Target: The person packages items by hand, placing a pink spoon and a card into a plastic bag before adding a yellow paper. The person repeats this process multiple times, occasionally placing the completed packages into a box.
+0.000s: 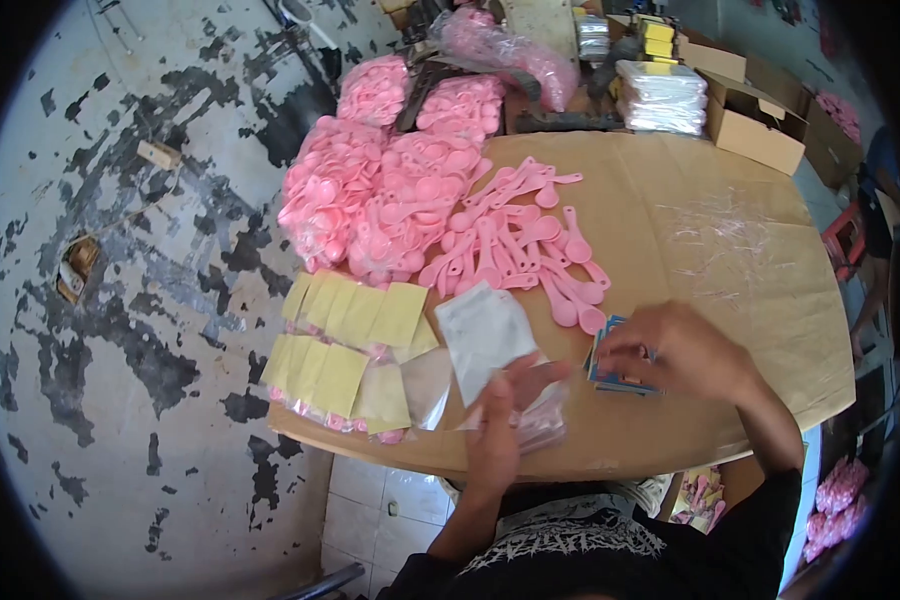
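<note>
My left hand [500, 420] is near the table's front edge, thumb raised and fingers bent to the right, slightly blurred. A clear plastic bag [542, 428] shows under and beside those fingers, which seem to grip it. My right hand [678, 350] reaches over a small stack of blue-edged printed cards [615, 382], its fingertips bent down onto the top card. Between the hands and the pink spoons lies a whitish plastic sheet or bag stack [485, 335]. Loose pink plastic spoons [510, 245] are heaped just beyond.
Filled packets with yellow cards [340, 375] lie in overlapping rows at left. Bulging clear bags of pink spoons [390, 200] stand behind them. Thin clear strips [725, 245] are scattered at right. Stacked plastic packs [660, 97] and an open cardboard box [755, 130] stand at the back.
</note>
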Motion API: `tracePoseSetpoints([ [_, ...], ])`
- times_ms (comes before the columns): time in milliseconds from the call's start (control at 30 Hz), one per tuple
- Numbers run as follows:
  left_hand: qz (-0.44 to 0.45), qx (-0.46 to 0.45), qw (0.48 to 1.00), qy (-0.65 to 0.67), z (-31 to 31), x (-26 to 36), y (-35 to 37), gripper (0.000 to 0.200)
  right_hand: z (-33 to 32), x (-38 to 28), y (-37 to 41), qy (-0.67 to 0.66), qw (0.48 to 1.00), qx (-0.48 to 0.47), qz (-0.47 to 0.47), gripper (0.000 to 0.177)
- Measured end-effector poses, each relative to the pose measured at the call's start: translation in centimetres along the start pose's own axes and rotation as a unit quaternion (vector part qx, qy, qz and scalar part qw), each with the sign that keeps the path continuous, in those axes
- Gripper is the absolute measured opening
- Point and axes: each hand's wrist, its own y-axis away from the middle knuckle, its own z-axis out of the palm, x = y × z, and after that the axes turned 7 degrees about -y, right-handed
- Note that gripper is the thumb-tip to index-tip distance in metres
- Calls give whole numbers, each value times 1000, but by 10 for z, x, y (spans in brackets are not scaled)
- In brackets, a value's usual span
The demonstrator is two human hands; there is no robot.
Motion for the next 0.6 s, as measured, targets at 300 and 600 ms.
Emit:
tracePoseSetpoints([
  [300, -40, 54, 993, 98, 30, -4, -17, 42, -13, 70, 28, -147, 965, 14, 217, 20],
  [600, 23, 86, 992, 84, 27, -23, -23, 28, -8, 61, 30, -72, 982, 86, 154, 15],
])
